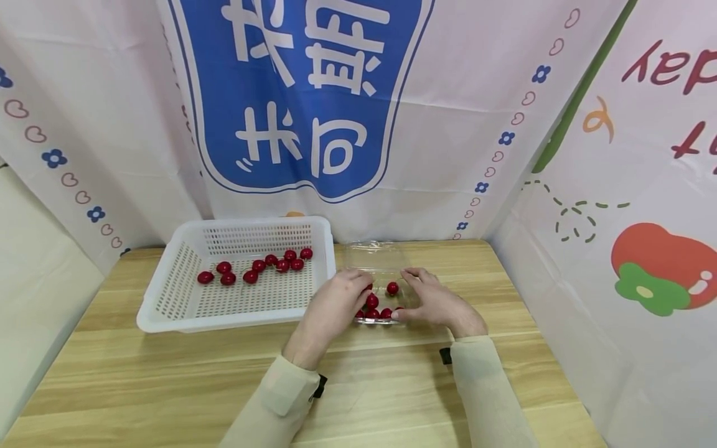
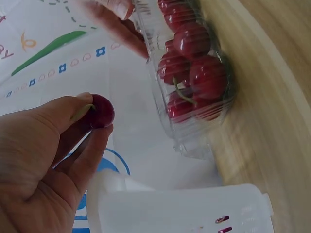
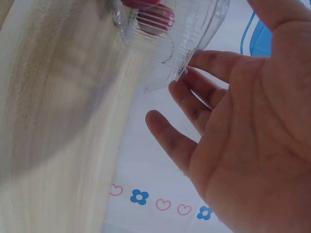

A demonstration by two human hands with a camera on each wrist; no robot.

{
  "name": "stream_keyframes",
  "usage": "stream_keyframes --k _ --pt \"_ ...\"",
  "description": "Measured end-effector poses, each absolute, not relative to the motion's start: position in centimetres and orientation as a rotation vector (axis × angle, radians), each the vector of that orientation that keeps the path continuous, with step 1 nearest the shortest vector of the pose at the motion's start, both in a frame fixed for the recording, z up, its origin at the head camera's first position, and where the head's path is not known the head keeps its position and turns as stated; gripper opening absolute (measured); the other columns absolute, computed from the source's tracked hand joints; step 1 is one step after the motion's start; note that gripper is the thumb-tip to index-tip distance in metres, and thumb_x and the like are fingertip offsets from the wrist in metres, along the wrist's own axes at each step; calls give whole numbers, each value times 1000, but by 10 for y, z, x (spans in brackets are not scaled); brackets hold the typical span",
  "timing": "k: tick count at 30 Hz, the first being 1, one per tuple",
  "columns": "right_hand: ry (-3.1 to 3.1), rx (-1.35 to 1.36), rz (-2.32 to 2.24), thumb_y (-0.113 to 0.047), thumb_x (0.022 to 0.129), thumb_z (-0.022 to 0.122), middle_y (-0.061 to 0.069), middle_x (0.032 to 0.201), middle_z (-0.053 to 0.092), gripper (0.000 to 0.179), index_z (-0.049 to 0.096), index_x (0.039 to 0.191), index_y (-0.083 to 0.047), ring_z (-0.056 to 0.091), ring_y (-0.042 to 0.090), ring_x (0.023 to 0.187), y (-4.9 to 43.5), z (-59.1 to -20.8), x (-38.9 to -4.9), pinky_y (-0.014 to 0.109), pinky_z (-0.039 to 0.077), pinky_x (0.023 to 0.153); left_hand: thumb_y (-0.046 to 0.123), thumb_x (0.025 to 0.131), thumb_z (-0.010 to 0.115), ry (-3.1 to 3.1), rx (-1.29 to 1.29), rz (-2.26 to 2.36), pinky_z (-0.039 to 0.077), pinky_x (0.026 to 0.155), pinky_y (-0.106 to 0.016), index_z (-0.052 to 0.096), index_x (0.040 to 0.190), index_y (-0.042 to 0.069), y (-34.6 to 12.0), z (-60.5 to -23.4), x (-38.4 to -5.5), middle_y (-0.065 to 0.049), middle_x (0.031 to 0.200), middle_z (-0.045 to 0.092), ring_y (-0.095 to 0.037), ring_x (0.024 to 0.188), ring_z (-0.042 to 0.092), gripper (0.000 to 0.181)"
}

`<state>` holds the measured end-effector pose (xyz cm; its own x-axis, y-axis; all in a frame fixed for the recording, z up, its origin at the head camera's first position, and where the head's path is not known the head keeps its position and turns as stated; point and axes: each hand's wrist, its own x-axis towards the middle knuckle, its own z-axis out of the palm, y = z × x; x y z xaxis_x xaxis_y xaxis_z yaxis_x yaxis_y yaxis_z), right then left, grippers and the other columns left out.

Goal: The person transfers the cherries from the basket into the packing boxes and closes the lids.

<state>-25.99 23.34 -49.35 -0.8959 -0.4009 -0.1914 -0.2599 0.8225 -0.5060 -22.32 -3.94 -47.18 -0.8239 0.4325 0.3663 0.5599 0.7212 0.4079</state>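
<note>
In the left wrist view, my left hand [image 2: 53, 150] pinches a dark red cherry [image 2: 102, 111] with a green stem between thumb and fingertips. The head view puts that hand [image 1: 330, 308] over the left side of a clear plastic box [image 1: 374, 322], hiding part of it. Several cherries [image 1: 372, 301] lie in the box, mostly along its near wall. My right hand [image 1: 439, 305] spans the box's right side, thumb near the front rim. Fingertips of the right hand [image 3: 243, 121] touch the clear wall, the fingers spread and loosely bent.
Left of the box stands a white perforated basket [image 1: 224, 323] holding several cherries [image 1: 259, 266]. The box's clear lid [image 1: 376, 256] lies folded back toward the printed cloth [image 1: 448, 124] behind the wooden table [image 1: 381, 386].
</note>
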Motion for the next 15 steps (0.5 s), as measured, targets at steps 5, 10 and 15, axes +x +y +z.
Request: stream_keyframes --k 5,10,15 --pt "2692 -533 -710 -53 95 98 20 193 30 120 33 184 -3 29 48 180 237 -491 -260 71 36 145 10 110 82 -2663 -853 -700 69 117 -48 84 131 4 -29 -476 -221 -14 138 85 -35 131 82 22" --pt "2647 -526 -724 -50 90 103 19 193 30 125 34 183 -2 29 48 180 238 -487 -257 71 36 145 7 110 82 -2671 -890 -673 70 115 -47 84 132 2 -19 -479 -218 -14 137 85 -35 130 82 23" --pt "2642 -534 -698 -48 91 102 19 193 29 124 33 183 -2 29 48 179 234 -485 -256 70 37 144 5 109 82 -2702 -921 -539 73 107 -42 85 132 6 -8 -487 -214 -9 136 85 -31 125 84 24"
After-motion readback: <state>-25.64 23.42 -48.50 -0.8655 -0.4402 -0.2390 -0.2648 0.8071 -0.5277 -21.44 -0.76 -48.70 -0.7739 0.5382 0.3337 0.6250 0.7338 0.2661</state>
